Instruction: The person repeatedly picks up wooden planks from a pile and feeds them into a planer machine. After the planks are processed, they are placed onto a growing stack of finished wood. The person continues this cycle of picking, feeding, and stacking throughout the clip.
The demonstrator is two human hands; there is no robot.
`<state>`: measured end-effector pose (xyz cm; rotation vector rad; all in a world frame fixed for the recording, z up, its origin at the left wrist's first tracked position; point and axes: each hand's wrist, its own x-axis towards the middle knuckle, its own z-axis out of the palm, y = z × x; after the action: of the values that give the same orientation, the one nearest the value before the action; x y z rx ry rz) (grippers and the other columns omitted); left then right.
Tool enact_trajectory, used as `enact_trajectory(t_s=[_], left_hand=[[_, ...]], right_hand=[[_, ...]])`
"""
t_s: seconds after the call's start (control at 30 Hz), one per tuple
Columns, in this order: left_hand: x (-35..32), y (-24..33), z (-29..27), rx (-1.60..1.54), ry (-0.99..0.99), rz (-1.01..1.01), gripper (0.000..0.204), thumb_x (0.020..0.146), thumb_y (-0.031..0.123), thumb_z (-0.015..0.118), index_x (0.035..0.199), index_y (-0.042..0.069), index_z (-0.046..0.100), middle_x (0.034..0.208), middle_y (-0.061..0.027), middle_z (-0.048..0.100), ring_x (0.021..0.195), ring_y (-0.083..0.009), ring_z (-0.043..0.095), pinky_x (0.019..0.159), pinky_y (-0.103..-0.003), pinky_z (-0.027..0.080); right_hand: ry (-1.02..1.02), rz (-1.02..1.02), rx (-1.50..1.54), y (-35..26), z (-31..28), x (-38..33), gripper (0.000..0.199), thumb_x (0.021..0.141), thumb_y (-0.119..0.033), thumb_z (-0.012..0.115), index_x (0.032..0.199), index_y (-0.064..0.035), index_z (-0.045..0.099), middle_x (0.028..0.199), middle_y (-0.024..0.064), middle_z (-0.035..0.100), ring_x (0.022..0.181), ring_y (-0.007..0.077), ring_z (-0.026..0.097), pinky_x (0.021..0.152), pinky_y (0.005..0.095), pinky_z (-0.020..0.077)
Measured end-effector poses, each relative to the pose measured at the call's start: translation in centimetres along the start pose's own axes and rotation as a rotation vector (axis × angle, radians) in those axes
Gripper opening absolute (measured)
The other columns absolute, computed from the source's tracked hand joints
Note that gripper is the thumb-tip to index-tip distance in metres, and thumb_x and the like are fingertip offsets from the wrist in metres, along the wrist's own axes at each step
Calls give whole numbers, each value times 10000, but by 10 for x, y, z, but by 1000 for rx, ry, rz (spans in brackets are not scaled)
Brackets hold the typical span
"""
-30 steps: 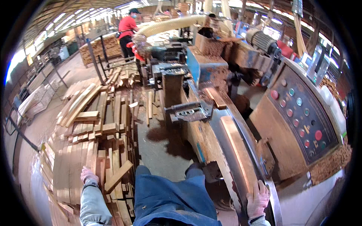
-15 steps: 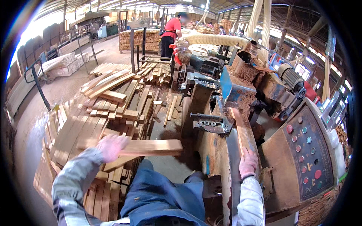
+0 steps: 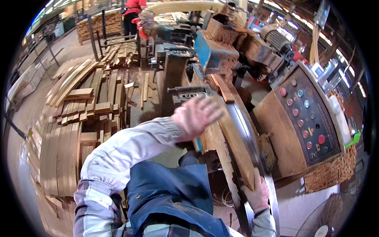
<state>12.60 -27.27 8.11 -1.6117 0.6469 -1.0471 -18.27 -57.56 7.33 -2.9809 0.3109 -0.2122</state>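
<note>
the wooden plank (image 3: 238, 148) runs along the machine bed (image 3: 244, 121), left of the control panel (image 3: 306, 122). the right hand (image 3: 258, 193), near left of the panel, has its fingers clamped on the plank's near end. the left hand (image 3: 198, 117), farther left of the panel, is blurred by the plank's far end, fingers slightly apart; i cannot tell if it touches. stacked boards (image 3: 59, 158) sit well left of the panel.

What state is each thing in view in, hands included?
Near board, held, along metal bed
Right hand, closed on its near end
Left hand, open, blurred
Far board, lying flat
Blue housing, dusty
Stacked boards, piled unevenly
Ribbed hose, curved
Panel buttons, lighting unclear
</note>
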Motion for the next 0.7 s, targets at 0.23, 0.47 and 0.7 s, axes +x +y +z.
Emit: enact_trajectory(t_s=[0.23,0.47,0.7], left_hand=[[-191,-14,89,-1259,-725,-423,874,810,293,839,1528,85,387,1477,-129,501,1418,-323,448,1206,-443,347],[-442,-11,85,-620,-1558,-709,1013,813,481,767,1593,35,299,1547,-112,443,1385,-301,463,1129,-427,425],[-506,10,76,-474,-1833,-880,1057,832,448,817,1624,82,221,1644,-87,319,1435,-302,432,1109,-467,444]], right_hand=[[189,170,4,24,21,-23,981,733,-142,844,1599,-142,383,1353,213,593,1185,391,592,967,479,498],[462,177,330,-19,54,161,786,942,-210,684,1615,-74,303,1460,305,496,1340,484,482,1120,519,405],[380,165,426,-58,81,286,842,929,-395,700,1641,-305,261,1549,210,472,1341,439,521,1104,489,458]])
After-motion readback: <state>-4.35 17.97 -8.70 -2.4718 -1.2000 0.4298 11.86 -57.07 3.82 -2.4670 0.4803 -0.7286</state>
